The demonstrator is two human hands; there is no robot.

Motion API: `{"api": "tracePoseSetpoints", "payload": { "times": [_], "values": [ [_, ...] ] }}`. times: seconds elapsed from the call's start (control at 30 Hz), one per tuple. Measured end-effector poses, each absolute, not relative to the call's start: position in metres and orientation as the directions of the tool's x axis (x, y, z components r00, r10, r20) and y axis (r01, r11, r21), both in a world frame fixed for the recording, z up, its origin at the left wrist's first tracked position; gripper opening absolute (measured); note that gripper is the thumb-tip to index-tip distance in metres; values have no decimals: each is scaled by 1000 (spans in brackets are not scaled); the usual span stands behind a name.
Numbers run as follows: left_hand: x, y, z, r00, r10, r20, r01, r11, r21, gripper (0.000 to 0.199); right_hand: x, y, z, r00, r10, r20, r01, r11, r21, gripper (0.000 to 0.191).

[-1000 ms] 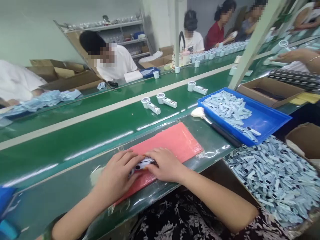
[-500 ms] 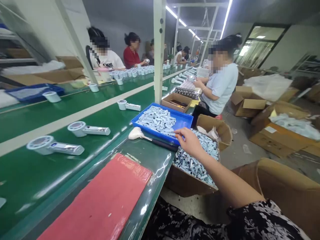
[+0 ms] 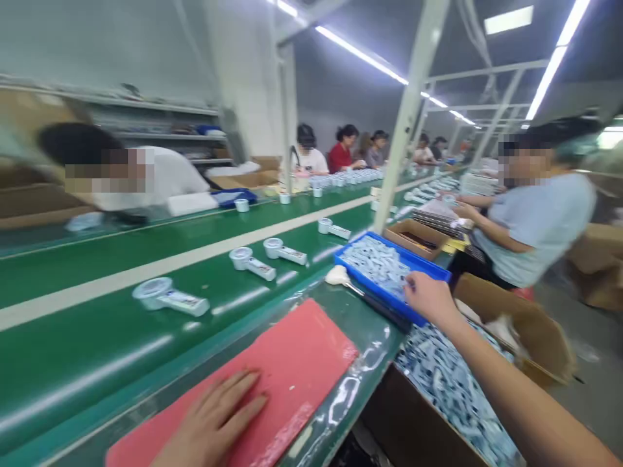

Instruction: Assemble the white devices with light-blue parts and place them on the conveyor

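My left hand (image 3: 219,415) lies on a red mat (image 3: 296,363), palm down with its fingers stretched out. My right hand (image 3: 428,295) reaches over the near right part of a blue tray (image 3: 422,261). Its fingers are curled together beside a heap of small pale plastic pieces (image 3: 374,259) in that tray; whatever they hold is hidden. A brush (image 3: 374,305) with a white tuft and dark handle lies along the tray's near side. Under my right forearm, a carton (image 3: 423,418) is filled with more small pale blue pieces (image 3: 457,383).
White round-headed devices with handles (image 3: 170,296) sit along the green conveyor (image 3: 97,363). A post (image 3: 403,123) rises behind the tray, next to a small cardboard box (image 3: 413,237). A co-worker (image 3: 535,207) sits at the right; others work across the belt.
My view has swung left, and my left hand has come into sight on the red mat. My right hand stays at the blue tray, its fingers curled. Another person shows at the far left.
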State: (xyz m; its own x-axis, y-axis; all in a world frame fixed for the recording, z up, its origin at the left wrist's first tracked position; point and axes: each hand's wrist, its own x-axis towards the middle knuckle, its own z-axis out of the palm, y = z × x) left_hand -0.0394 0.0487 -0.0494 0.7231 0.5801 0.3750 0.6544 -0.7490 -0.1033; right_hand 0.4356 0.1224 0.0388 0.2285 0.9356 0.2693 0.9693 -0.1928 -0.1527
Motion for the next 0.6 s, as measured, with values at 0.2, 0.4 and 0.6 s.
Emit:
{"api": "tracePoseSetpoints", "payload": {
  "times": [0.2, 0.4, 0.6],
  "values": [
    [-15, 19, -30, 554, 739, 384, 772, -628, 95, 45, 322, 123, 17, -147, 889, 434, 750, 386, -537, 27],
    [-14, 14, -32, 572, 781, 252, 790, -607, 87, 34, 187, 121, 4, -609, 691, 390, 439, 703, -559, 27],
    [-25, 40, -68, 537, 827, 164, 802, -561, 204, 35, 154, 142, -46, -735, 598, 321, 369, 749, -550, 27]
  ]
}}
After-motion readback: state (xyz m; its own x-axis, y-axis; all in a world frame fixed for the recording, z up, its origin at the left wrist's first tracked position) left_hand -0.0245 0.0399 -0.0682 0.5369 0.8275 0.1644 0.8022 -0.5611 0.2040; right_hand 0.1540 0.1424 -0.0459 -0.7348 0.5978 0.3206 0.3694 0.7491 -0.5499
